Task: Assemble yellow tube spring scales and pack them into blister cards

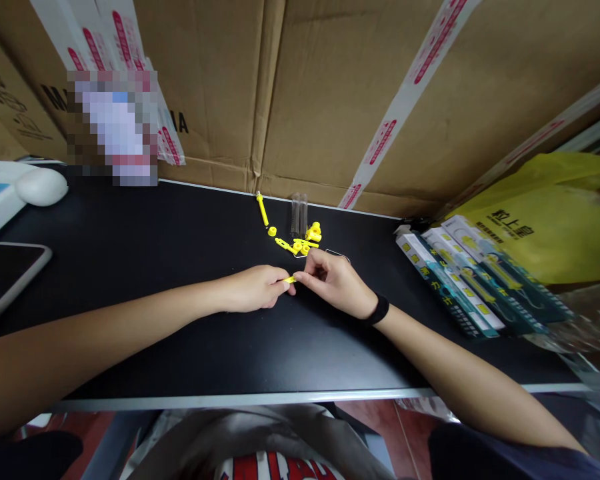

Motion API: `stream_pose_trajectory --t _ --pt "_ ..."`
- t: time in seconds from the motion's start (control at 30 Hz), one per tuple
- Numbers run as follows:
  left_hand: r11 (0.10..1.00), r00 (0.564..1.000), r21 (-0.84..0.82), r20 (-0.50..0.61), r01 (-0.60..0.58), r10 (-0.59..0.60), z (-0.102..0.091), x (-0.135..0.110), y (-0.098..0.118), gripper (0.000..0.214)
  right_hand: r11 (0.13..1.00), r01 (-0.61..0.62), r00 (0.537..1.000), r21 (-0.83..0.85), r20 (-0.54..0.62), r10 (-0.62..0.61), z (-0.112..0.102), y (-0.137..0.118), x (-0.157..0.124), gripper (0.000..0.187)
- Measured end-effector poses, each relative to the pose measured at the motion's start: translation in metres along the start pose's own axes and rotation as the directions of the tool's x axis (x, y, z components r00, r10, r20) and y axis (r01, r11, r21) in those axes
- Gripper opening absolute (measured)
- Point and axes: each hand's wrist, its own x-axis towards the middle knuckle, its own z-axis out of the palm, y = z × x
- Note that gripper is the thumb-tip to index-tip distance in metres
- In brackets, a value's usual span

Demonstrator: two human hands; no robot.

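My left hand (260,288) is closed on a small yellow plastic piece (290,280) that pokes out past the thumb. The thumb and forefinger of my right hand (333,280) pinch the other end of this piece, and a black band circles that wrist. Just beyond the hands lie several loose yellow plastic parts (300,248), some ring-shaped and some flat. A yellow rod (263,209) with a pale tip and a small yellow cap (272,231) lie farther left. Two clear ribbed tubes (299,213) rest side by side behind the parts. A bent metal wire (338,254) is partly hidden by my right hand.
Printed boxes (473,280) are lined up on the right of the black table (205,353), beside a yellow plastic bag (545,207). A phone (10,273) and a white device (40,187) sit at the left. Large cardboard (310,100) stands along the back edge.
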Motion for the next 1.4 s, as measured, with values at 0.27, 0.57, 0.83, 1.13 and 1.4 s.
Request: stream_pose_trajectory --t 0.27,0.57,0.83,1.13,1.4 --pt "1.0 0.998 0.022 -0.064 -0.009 0.01 0.003 -0.001 0.0 0.032 0.998 -0.003 1.0 -0.062 -0.017 0.002 0.002 -0.004 -0.001 0.027" --pt "1.0 0.996 -0.025 -0.084 0.007 -0.009 0.007 -0.002 0.001 0.025 0.994 0.019 0.999 -0.108 -0.041 -0.024 0.0 -0.012 -0.003 0.028" --pt "0.997 0.987 0.073 -0.159 -0.02 0.032 0.009 -0.007 0.002 0.036 0.998 -0.055 0.994 0.036 -0.091 0.058 0.003 -0.009 -0.004 0.029" --pt "0.953 0.998 -0.301 -0.036 0.039 -0.052 0.013 -0.005 0.005 0.049 0.997 -0.032 0.988 0.067 -0.148 0.042 0.006 -0.01 -0.007 0.031" --pt "0.98 0.995 -0.192 -0.087 -0.061 0.045 0.012 -0.007 0.004 0.06 0.977 -0.017 0.999 0.211 -0.046 0.027 -0.001 -0.005 -0.005 0.026"
